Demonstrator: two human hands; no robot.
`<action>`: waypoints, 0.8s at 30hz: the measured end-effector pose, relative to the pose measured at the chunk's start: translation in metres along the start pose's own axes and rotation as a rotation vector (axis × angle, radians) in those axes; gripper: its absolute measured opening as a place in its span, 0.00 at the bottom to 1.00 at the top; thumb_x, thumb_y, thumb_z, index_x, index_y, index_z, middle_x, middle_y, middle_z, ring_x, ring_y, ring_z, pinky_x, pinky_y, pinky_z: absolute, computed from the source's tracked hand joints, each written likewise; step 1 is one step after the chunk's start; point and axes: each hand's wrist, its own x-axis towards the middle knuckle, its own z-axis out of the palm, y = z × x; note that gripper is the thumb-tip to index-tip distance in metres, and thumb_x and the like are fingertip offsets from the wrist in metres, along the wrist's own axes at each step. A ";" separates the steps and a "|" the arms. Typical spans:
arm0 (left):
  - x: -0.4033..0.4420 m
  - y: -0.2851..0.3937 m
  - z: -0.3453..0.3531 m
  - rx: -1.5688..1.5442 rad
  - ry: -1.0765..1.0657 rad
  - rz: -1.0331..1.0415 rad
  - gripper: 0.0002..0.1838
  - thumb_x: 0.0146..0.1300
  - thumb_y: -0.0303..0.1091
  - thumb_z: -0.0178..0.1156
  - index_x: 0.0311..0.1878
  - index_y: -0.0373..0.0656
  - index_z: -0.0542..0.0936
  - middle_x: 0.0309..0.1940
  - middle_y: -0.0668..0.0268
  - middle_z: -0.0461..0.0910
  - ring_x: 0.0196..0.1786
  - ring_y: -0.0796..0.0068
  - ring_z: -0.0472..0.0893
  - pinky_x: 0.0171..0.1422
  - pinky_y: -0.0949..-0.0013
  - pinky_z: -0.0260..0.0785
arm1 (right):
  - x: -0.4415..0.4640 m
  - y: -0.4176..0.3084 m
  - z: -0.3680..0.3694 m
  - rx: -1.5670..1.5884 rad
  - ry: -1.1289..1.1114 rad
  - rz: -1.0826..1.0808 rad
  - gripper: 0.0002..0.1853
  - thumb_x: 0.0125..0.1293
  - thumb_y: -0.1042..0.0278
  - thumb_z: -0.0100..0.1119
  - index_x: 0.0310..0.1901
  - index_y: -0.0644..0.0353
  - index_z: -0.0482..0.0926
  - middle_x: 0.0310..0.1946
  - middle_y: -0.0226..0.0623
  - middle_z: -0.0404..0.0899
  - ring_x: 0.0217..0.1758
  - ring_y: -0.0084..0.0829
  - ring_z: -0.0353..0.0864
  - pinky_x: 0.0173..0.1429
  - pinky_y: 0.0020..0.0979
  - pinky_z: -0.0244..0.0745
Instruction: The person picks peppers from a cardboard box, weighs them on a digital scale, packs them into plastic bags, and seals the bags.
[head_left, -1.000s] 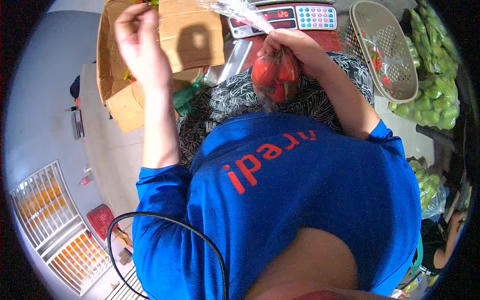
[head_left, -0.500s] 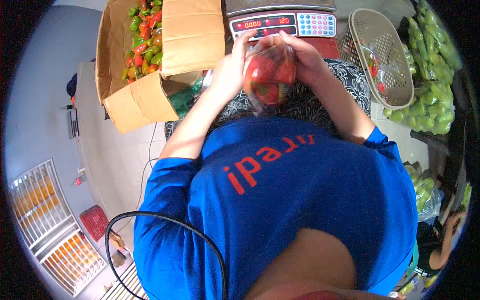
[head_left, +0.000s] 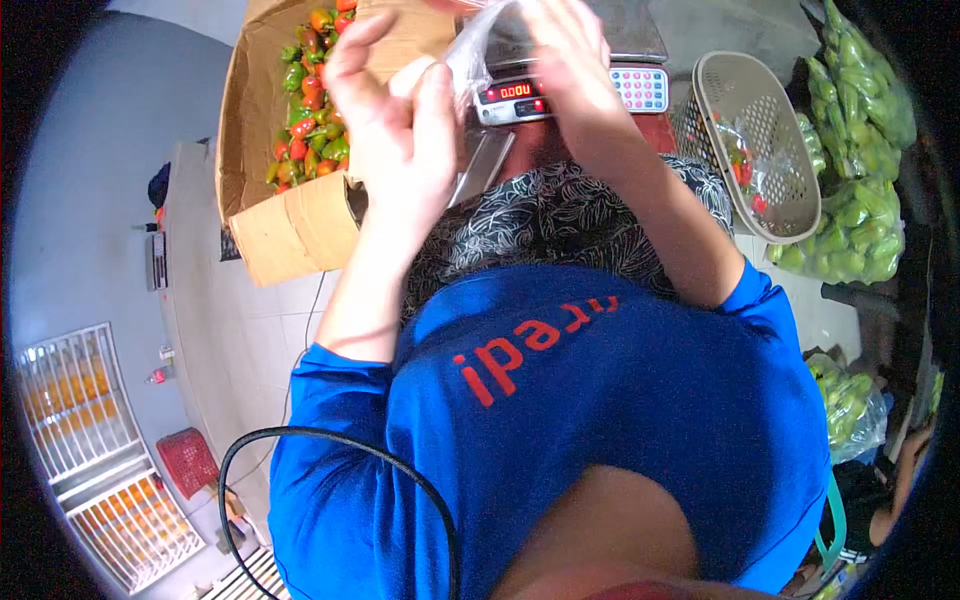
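My left hand (head_left: 405, 125) is raised beside the cardboard box, its fingers apart, close to a clear plastic bag (head_left: 470, 55). The bag stretches between my hands, and something red shows at the top edge of the view, partly cut off. My right hand (head_left: 580, 75) is over the scale, blurred by motion; its fingers point up, and what they hold cannot be made out. Behind it, the scale (head_left: 640, 90) has a lit red display, partly covered by my right hand.
Red and green peppers (head_left: 310, 110) lie in the cardboard box (head_left: 290, 235) at the upper left. A beige basket (head_left: 755, 150) with bagged red peppers is at the right, beside bags of green vegetables (head_left: 865, 215). Part of another person (head_left: 880, 505) shows at the lower right edge.
Both hands have moved up and away from my lap, over the scale. The bag of red peppers has left the spot above my lap. My left hand's fingers have spread.
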 end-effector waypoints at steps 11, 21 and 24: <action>0.036 -0.004 -0.002 0.076 -0.033 0.041 0.22 0.62 0.21 0.49 0.57 0.44 0.56 0.20 0.68 0.70 0.23 0.83 0.68 0.29 0.80 0.61 | 0.019 0.013 0.005 0.637 -0.005 0.275 0.43 0.66 0.35 0.10 0.64 0.64 0.60 0.67 0.37 0.55 0.73 0.31 0.44 0.72 0.36 0.32; 0.001 -0.051 -0.014 -0.123 0.036 -0.241 0.18 0.61 0.22 0.48 0.53 0.42 0.56 0.19 0.70 0.70 0.19 0.86 0.66 0.23 0.81 0.58 | -0.021 0.017 0.001 1.418 -0.295 0.571 0.53 0.57 0.24 0.10 0.60 0.67 0.66 0.63 0.45 0.62 0.67 0.39 0.58 0.71 0.42 0.45; -0.004 -0.048 -0.014 -0.091 -0.001 -0.200 0.18 0.61 0.22 0.48 0.52 0.41 0.57 0.19 0.71 0.70 0.19 0.86 0.66 0.23 0.81 0.59 | -0.031 0.023 -0.002 1.079 -0.424 0.376 0.41 0.63 0.31 0.24 0.57 0.62 0.69 0.61 0.40 0.66 0.68 0.38 0.56 0.71 0.41 0.44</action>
